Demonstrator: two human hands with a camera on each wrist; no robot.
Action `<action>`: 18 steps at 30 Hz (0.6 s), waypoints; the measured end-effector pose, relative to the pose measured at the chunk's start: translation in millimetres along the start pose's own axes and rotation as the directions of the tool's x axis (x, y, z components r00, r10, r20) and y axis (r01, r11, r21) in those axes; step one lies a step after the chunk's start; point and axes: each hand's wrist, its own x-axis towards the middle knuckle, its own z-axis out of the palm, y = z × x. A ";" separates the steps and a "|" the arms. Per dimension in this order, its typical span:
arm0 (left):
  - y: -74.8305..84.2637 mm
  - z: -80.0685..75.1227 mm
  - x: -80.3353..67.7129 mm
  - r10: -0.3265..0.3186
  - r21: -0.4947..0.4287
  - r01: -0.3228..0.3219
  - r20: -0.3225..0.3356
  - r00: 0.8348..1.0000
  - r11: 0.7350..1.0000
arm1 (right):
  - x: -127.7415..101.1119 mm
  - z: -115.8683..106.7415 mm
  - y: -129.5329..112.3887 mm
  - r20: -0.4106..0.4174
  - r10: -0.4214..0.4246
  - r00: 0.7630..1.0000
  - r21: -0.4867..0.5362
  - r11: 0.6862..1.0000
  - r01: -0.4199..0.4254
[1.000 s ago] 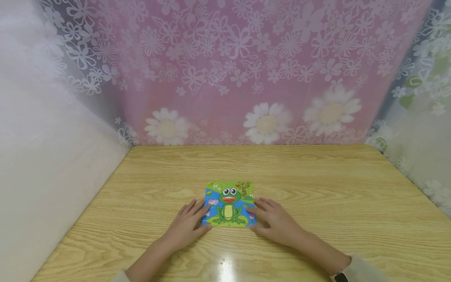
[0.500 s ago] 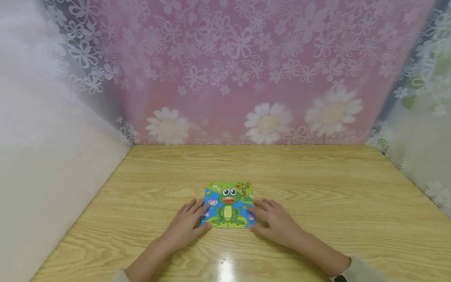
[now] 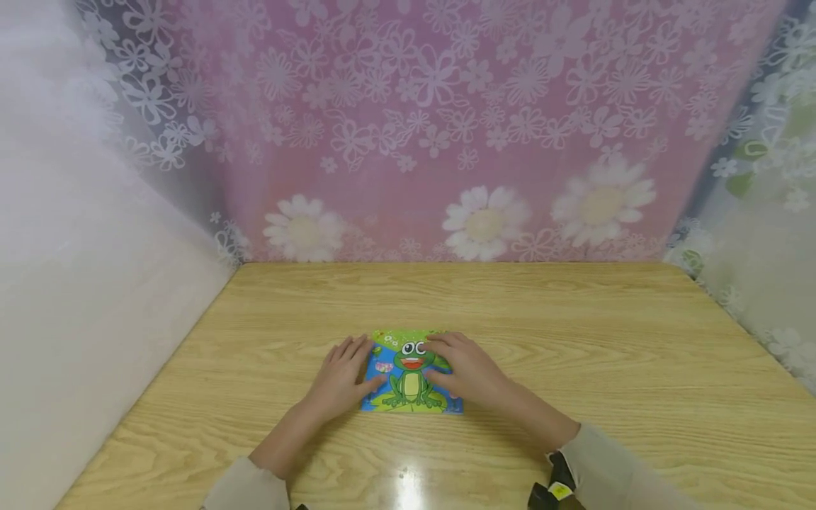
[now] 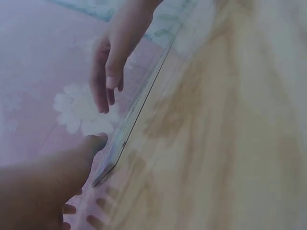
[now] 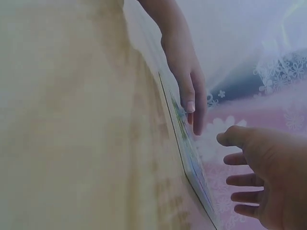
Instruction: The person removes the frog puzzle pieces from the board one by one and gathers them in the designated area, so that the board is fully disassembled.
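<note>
The frog puzzle [image 3: 411, 372] lies flat, frog's head pointing far. Both hands, left hand [image 3: 344, 375] and right hand [image 3: 462, 368], rest spread on it; bare surface [image 3: 605, 340] lies all around.

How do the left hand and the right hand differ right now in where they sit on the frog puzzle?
The left hand lies along the frog puzzle's left edge, mostly on the table, and covers little of the picture. The right hand reaches further over the puzzle and covers its upper right part beside the frog's eyes. A dark wrist device shows by the right sleeve only. Both hands lie flat with relaxed fingers, neither taking a grip.
</note>
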 end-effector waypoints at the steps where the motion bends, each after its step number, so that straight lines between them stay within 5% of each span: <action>1: -0.3 -0.3 1.1 -0.003 -0.003 0.003 -0.002 1.000 1.000 | 5.5 1.4 -0.2 0.007 -0.002 1.000 0.015 1.000 0.002; 9: -2.3 2.0 2.7 -0.023 -0.005 0.023 0.001 1.000 1.000 | 43.5 18.2 -2.3 0.055 -0.024 0.998 0.093 0.995 0.019; 18: -3.3 3.4 2.8 -0.039 -0.004 0.039 0.011 0.999 0.999 | 69.7 36.6 -0.3 0.034 0.027 0.999 0.023 0.999 -0.028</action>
